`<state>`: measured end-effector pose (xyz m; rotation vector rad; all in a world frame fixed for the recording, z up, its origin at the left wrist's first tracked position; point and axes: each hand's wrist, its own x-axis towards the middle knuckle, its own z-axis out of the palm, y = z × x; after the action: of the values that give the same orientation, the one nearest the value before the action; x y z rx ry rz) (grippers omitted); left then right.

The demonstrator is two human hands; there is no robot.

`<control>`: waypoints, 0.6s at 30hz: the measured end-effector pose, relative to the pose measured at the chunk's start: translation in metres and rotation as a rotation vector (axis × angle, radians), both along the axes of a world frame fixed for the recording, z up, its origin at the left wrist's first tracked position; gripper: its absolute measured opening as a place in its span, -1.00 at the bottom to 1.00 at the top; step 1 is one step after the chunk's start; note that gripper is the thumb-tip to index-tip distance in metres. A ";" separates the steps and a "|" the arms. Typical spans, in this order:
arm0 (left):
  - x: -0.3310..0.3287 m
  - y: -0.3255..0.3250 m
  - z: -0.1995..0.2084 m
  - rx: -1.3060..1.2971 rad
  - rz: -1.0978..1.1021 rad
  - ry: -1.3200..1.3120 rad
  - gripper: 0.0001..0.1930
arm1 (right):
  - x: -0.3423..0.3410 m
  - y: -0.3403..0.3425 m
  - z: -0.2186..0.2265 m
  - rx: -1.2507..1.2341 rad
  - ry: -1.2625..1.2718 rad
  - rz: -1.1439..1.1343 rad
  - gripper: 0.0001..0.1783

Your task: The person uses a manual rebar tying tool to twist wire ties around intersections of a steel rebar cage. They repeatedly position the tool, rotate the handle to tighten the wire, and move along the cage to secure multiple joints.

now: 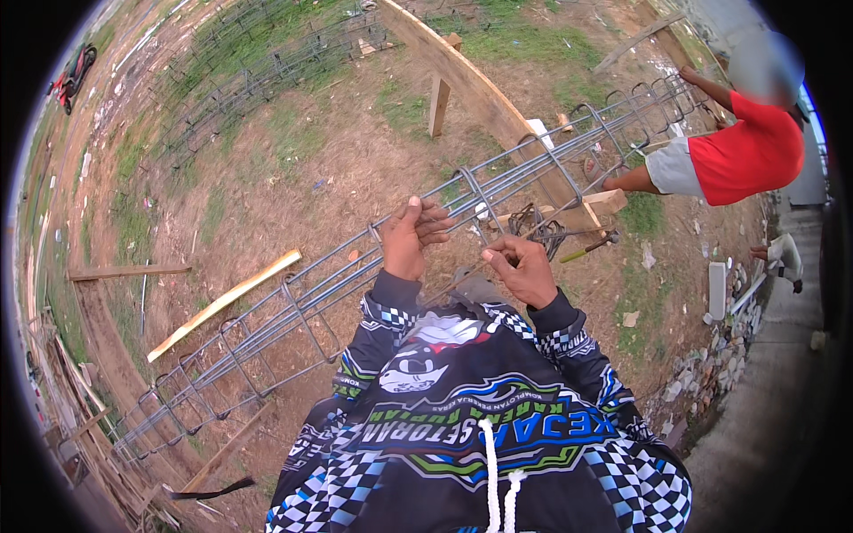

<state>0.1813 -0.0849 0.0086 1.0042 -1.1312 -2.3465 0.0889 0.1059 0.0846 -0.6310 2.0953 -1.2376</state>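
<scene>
A long rebar cage [333,289] of bluish steel bars and square stirrups [469,191] runs diagonally from lower left to upper right before me. My left hand [413,238] is at the cage's near side, fingers stretched out and thumb up, with nothing visible in it. Thumb and forefinger pinched, my right hand [524,271] is nearer to me and right of it. A thin brownish tie wire [453,286] trails from those fingers toward the lower left. Beyond the right hand lies a tangled bundle of dark wire [538,226], beside a tool with a green handle [588,249].
A long plank [480,80] crosses under the cage on the right. Another person [742,147] in a red shirt stands at its far right end. More rebar cages [258,75] lie behind on grass. A pale timber strip [227,304] lies left; rubble [711,355] lines the right.
</scene>
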 end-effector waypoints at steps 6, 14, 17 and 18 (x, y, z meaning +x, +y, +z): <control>-0.018 -0.034 0.007 -1.141 -0.162 -0.594 -0.55 | -0.050 -0.016 0.033 0.306 0.457 0.119 -0.81; -0.081 -0.073 -0.061 -0.624 -0.615 -0.617 -0.58 | -0.076 -0.054 -0.053 0.273 0.760 0.222 -0.84; -0.106 -0.069 -0.061 -0.486 -0.602 -0.462 -0.60 | -0.072 -0.048 -0.065 0.229 0.755 0.198 -0.84; -0.113 -0.068 -0.059 -0.503 -0.596 -0.431 -0.61 | -0.071 -0.047 -0.069 0.217 0.749 0.172 -0.85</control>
<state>0.0685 -0.1534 -0.0501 1.1084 -2.3160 -2.0713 0.0181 0.0593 0.0160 -1.2860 2.6409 -0.7108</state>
